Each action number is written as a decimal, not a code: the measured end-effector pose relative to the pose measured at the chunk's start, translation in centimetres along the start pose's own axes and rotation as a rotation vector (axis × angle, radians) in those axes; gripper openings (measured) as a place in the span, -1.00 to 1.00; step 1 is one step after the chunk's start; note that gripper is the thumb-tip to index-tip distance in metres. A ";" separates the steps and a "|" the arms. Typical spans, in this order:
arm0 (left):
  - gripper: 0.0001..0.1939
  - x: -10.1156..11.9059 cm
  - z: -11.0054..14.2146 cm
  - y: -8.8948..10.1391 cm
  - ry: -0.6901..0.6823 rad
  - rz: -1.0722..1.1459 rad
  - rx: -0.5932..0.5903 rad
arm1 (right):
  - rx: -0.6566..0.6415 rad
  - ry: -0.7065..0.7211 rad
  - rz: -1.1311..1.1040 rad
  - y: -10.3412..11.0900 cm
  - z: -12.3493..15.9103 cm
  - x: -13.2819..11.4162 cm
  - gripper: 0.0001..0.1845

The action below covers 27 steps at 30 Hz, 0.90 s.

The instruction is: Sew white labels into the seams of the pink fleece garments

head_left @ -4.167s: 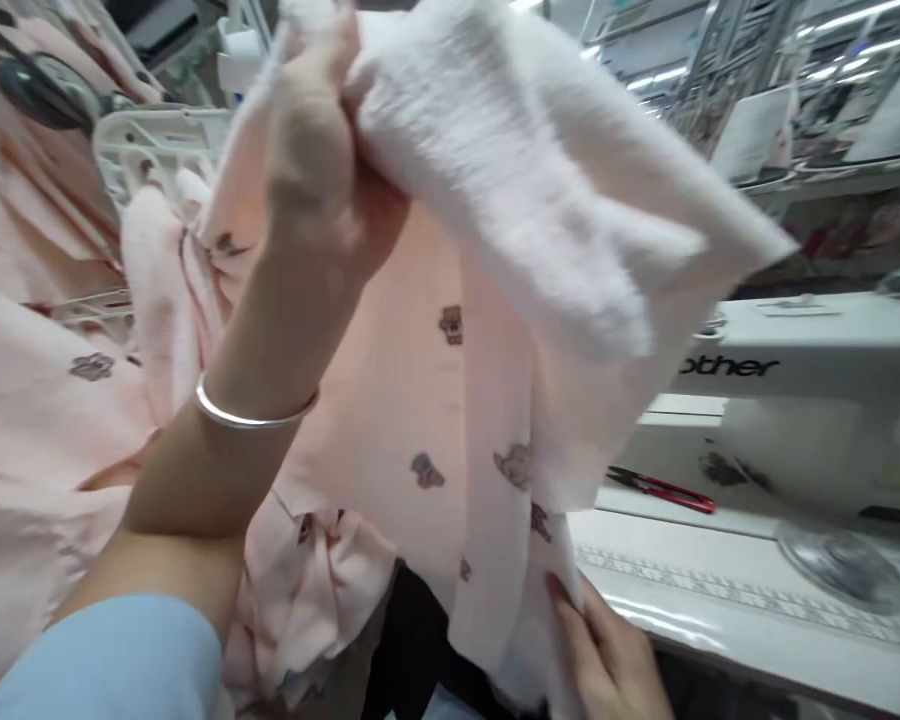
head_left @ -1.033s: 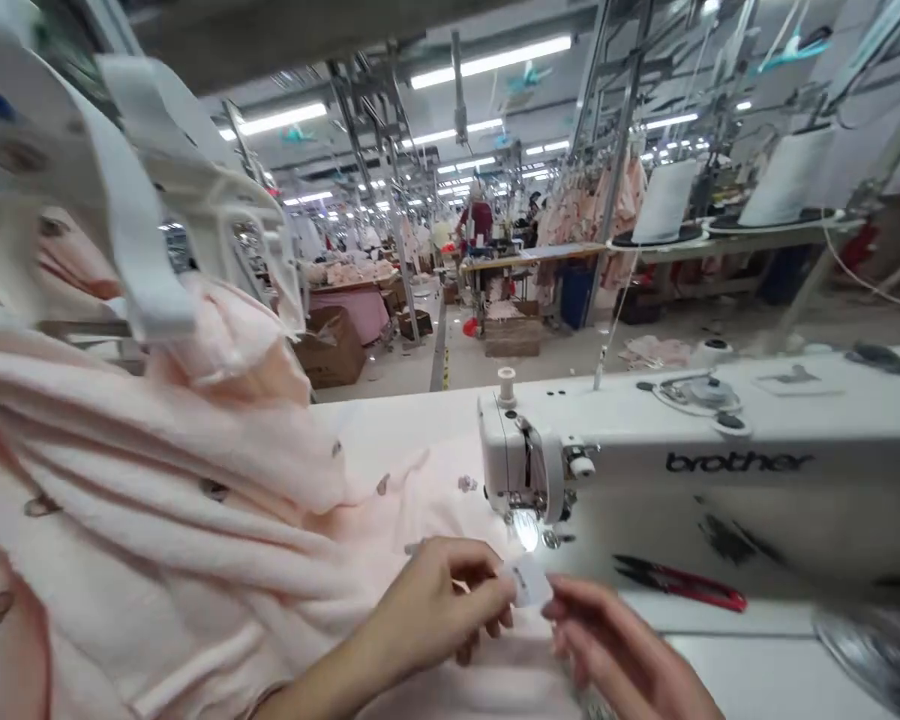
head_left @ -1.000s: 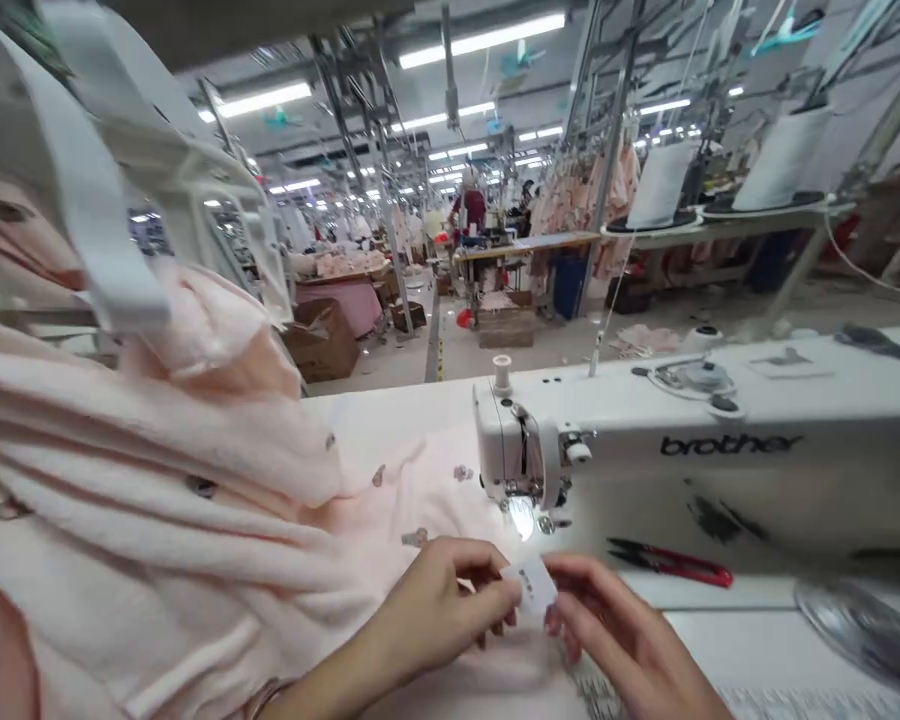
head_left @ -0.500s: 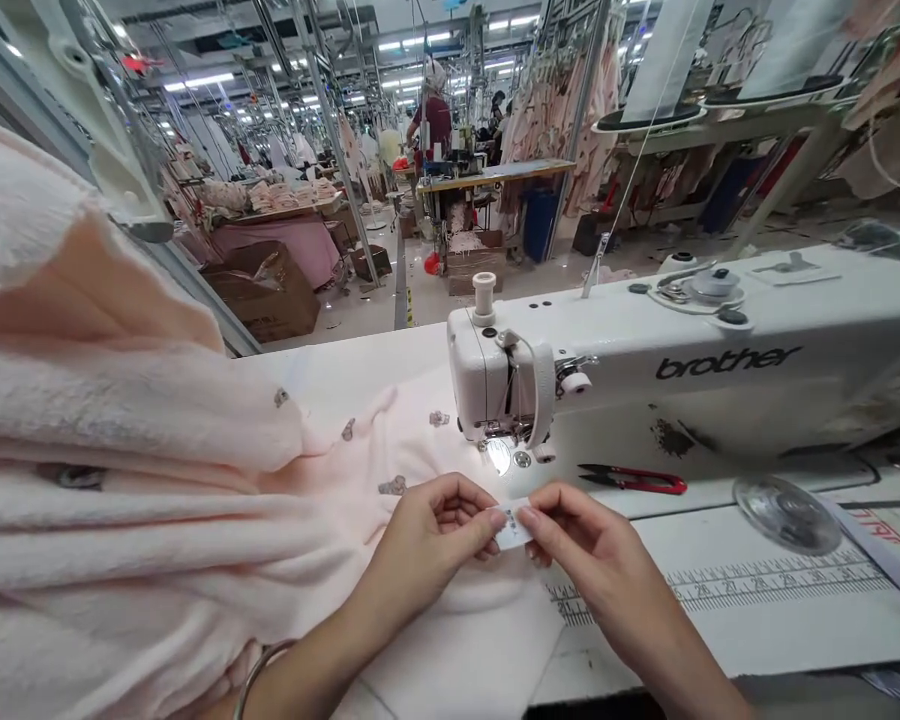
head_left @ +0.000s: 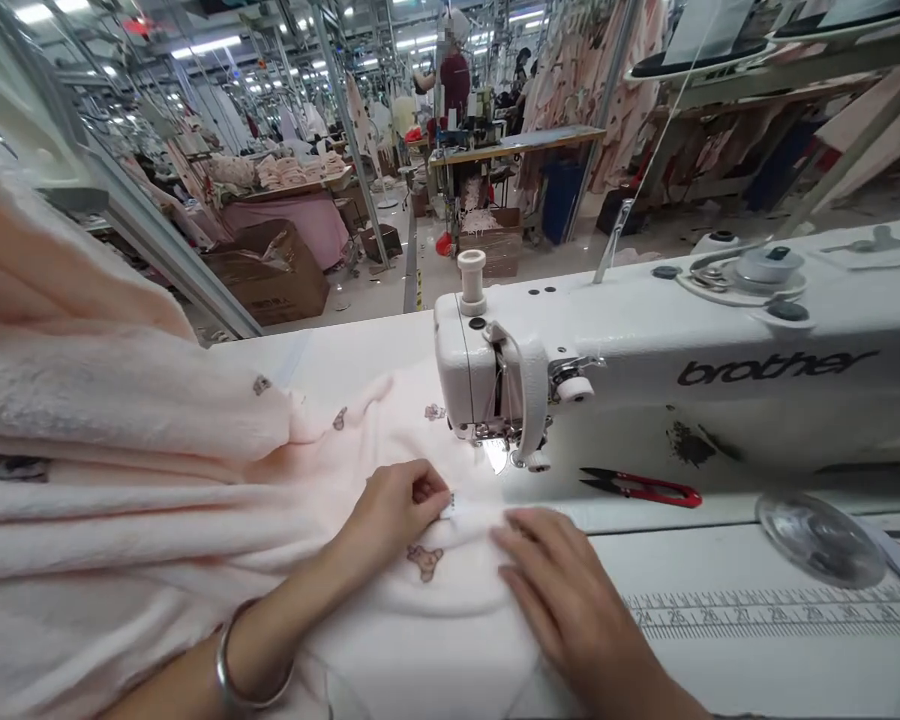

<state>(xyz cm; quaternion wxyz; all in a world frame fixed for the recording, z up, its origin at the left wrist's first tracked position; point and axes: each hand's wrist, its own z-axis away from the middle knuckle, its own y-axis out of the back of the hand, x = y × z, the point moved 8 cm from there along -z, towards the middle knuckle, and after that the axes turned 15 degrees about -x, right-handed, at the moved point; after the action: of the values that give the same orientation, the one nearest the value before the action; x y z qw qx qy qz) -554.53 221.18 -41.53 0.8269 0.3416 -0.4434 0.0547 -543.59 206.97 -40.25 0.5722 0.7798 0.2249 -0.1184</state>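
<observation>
Between the thumb and fingertips of my left hand [head_left: 401, 505] is a small white label [head_left: 448, 508], pinched just above pale pink fleece fabric [head_left: 375, 620]. My right hand [head_left: 562, 575] lies palm down on the fabric's right part, fingers stretched out and a little apart. Small brown animal figures are printed on the fleece; one bear print [head_left: 425, 562] shows below my left hand. Just beyond both hands stands the head of a white sewing machine [head_left: 487, 370], its needle area lit. Whether the label touches the fabric cannot be made out.
Red-handled thread snips [head_left: 641, 487] lie right of the needle area. Beyond them are a clear round disc [head_left: 821, 540] and a printed ruler scale [head_left: 765, 615] along the table. Fabric heaps up at left. A person [head_left: 454, 75] stands at a farther workstation.
My right hand has let go of the label and flattened onto the fabric. My left hand, still pinching the label, has moved left. The view has shifted slightly.
</observation>
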 end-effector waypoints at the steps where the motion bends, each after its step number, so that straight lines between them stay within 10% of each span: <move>1: -0.86 0.6 -0.1 0.1 -0.006 -0.018 -0.006 | 0.018 0.045 0.067 -0.3 0.1 -0.7 -0.73; 13: -0.83 0.0 -2.3 -1.9 0.080 -0.006 -0.027 | 0.005 -0.096 -0.067 -0.6 -1.8 1.8 -0.98; 27: -0.87 0.0 -2.2 -1.9 0.116 -0.033 0.013 | 0.009 -0.069 0.025 -1.2 -1.1 1.6 -0.71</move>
<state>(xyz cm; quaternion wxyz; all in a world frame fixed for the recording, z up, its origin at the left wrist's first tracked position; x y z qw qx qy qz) -552.28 221.07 -43.34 0.8496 0.3507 -0.3888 0.0636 -542.91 208.66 -41.63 0.5777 0.7805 0.1944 -0.1391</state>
